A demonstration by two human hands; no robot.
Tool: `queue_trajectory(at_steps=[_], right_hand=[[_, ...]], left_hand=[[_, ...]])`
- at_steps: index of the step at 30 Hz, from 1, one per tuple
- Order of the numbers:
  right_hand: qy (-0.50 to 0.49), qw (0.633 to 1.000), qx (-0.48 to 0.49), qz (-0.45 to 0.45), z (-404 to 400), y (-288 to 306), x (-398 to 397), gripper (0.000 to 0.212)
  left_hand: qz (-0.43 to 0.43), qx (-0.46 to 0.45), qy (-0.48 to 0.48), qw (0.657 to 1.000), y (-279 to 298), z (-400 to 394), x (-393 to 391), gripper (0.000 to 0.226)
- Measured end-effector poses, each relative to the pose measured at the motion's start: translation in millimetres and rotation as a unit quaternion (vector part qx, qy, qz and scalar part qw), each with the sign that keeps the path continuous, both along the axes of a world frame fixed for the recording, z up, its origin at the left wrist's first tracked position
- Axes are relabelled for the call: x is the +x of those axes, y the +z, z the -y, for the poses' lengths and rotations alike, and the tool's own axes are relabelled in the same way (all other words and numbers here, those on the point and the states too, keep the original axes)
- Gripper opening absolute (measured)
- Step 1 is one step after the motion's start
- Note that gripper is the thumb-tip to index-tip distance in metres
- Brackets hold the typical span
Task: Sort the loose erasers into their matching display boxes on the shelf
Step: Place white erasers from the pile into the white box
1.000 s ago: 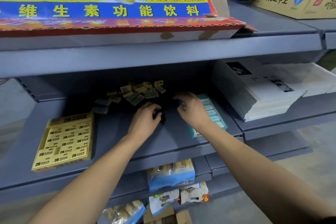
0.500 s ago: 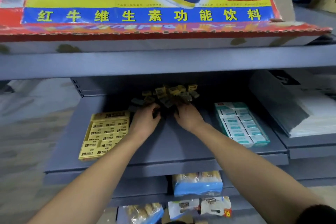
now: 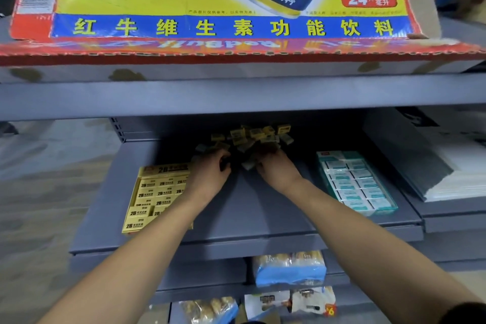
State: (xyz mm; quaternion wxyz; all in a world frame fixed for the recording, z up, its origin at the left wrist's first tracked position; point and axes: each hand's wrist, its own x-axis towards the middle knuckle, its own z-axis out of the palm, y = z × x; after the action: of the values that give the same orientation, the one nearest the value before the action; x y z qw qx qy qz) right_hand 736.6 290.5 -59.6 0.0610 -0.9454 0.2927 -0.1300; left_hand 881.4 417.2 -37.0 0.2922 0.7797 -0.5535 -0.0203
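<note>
A heap of loose erasers (image 3: 253, 137), yellow-sleeved and grey ones mixed, lies at the back of the grey shelf (image 3: 249, 218). To the left stands the yellow 2B display box (image 3: 155, 192), partly under my left forearm. The teal-and-white display box (image 3: 355, 181) stands to the right. My left hand (image 3: 210, 173) is at the heap's front left edge, fingers curled round a small dark eraser. My right hand (image 3: 277, 171) reaches into the heap's front right and pinches a pale grey eraser (image 3: 248, 165) at its thumb. The shadow hides the fingertips.
A large yellow drinks carton (image 3: 223, 8) on the shelf above overhangs the work area. Stacked white paper pads (image 3: 434, 166) fill the shelf to the right. Bagged snacks (image 3: 289, 268) lie on the lower shelves.
The view has swung left and closer. My right hand left the teal box and went into the heap. My left hand moved back to the heap's edge.
</note>
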Motion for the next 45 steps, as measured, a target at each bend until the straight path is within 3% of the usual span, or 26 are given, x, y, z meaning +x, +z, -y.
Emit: queue_trajectory(at_steps=[9, 17, 22, 27, 29, 32, 34, 37, 40, 42, 45], right_hand=[[0.019, 0.992, 0.010, 0.121, -28.3, 9.9, -19.6, 0.050], [0.035, 0.983, 0.012, 0.182, -44.3, 16.3, -26.1, 0.048], [0.011, 0.969, 0.119, 0.218, -46.7, 19.3, -25.4, 0.034], [-0.041, 0.928, 0.264, 0.260, -45.6, 28.7, -20.8, 0.043], [-0.057, 0.896, 0.319, 0.304, -43.4, 29.9, -21.7, 0.046], [-0.056, 0.829, 0.411, 0.375, -43.9, 33.4, -22.5, 0.034], [-0.055, 0.817, 0.426, 0.385, -45.2, 35.5, -24.3, 0.033], [-0.045, 0.881, 0.326, 0.339, -44.5, 32.5, -29.2, 0.034], [-0.001, 0.935, 0.157, 0.317, -43.8, 27.0, -35.7, 0.033], [0.035, 0.956, 0.054, 0.285, -42.8, 24.4, -40.1, 0.031], [0.046, 0.966, -0.007, 0.255, -38.7, 21.2, -48.1, 0.025]], left_hand=[[-0.031, 0.014, -0.021, 0.999, 3.8, -6.3, -18.3, 0.036], [-0.062, -0.023, -0.041, 0.997, 4.2, -11.2, -25.9, 0.028], [-0.063, -0.047, -0.046, 0.996, 5.3, -13.7, -24.8, 0.026], [-0.075, -0.054, -0.024, 0.995, 3.1, -11.2, -21.3, 0.036], [-0.077, -0.042, -0.025, 0.996, 3.7, -11.6, -20.9, 0.044], [-0.084, -0.030, -0.039, 0.995, 6.9, -12.2, -24.6, 0.049], [-0.081, -0.041, -0.042, 0.995, 8.8, -12.4, -26.7, 0.045], [-0.080, -0.072, -0.049, 0.993, 10.0, -13.8, -27.8, 0.035], [-0.077, -0.083, -0.058, 0.992, 9.9, -14.0, -30.8, 0.033], [-0.072, -0.093, -0.066, 0.991, 9.5, -11.8, -34.3, 0.028], [-0.081, -0.099, -0.081, 0.989, 7.4, -6.8, -40.0, 0.023]])
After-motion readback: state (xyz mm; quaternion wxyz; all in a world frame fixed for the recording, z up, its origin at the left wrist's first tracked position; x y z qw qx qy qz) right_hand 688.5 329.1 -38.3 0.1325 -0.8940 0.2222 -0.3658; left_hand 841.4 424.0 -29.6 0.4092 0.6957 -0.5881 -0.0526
